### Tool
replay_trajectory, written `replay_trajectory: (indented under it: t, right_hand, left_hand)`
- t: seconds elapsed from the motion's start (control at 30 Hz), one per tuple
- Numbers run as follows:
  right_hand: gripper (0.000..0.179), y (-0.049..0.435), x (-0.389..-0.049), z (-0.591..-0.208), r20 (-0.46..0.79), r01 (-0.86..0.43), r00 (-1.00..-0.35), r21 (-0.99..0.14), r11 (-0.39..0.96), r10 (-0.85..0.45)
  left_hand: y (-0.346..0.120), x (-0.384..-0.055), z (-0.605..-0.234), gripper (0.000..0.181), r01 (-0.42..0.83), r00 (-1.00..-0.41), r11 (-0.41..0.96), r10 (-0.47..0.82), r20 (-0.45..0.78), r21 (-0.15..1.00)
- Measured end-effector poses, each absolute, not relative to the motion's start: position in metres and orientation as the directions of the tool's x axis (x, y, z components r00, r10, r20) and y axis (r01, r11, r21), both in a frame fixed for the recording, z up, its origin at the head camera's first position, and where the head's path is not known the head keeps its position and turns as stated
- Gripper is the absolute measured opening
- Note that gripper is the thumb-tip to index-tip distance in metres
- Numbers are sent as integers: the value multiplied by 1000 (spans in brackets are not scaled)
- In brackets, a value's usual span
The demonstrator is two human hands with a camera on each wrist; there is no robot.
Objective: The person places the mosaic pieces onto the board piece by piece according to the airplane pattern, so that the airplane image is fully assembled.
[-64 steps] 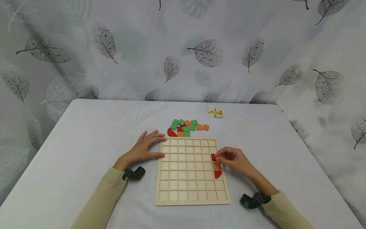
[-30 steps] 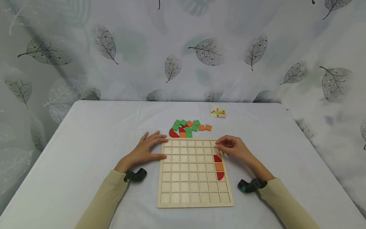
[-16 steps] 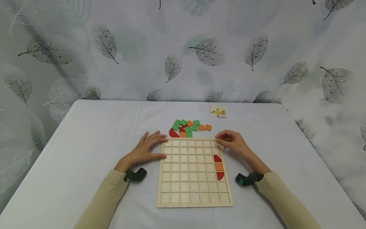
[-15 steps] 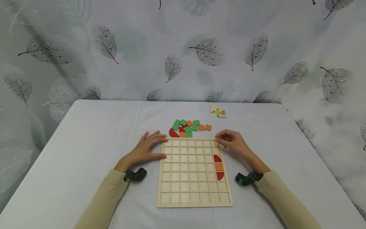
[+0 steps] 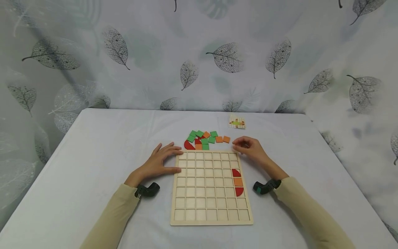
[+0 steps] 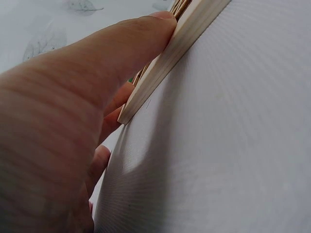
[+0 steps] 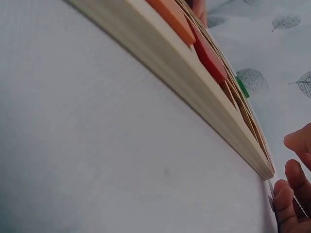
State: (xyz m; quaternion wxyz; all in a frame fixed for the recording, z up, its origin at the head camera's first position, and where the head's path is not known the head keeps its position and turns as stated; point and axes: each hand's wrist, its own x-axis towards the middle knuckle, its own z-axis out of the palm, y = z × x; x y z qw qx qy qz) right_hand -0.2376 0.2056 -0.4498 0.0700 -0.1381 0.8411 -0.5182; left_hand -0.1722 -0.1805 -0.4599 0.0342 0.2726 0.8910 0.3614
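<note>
A wooden grid board point(image 5: 211, 223) lies flat on the table. In its rightmost column sit a red rounded tile point(image 5: 236, 173), an orange square tile point(image 5: 238, 182) and another red rounded tile point(image 5: 239, 191). My left hand point(image 5: 158, 160) rests at the board's upper left edge, thumb and fingers spread; the left wrist view shows the thumb point(image 6: 141, 39) lying along the rim. Just off the upper right corner is my right hand point(image 5: 251, 150), fingers loosely bent. In the right wrist view its thumb and fingertips point(image 7: 283, 194) stand apart with nothing visible between them.
Behind the board lies a loose group of green tiles point(image 5: 211, 139), orange tiles point(image 5: 219, 139) and red tiles point(image 5: 188, 145), some overlapping. A small pattern card point(image 5: 237, 122) is farther back on the white-covered table point(image 5: 124, 128). A leaf-print cloth point(image 5: 149, 52) hangs behind.
My right hand has let go of the upper red tile in the right column and moved away up past the board's upper right corner. My left hand stays at the board's edge.
</note>
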Motion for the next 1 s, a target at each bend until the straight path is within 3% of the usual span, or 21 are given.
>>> replay_trajectory:
  t: [0.53,1.0]
  right_hand:
    - [31,196,-256,-452,13,-162,-955,-862,480,-298]
    - [26,190,-264,-451,53,-276,-924,-781,561,-380]
  left_hand:
    - [-180,-172,-459,57,459,-850,592,509,135,663]
    - [-180,-172,-460,57,461,-851,588,506,142,665]
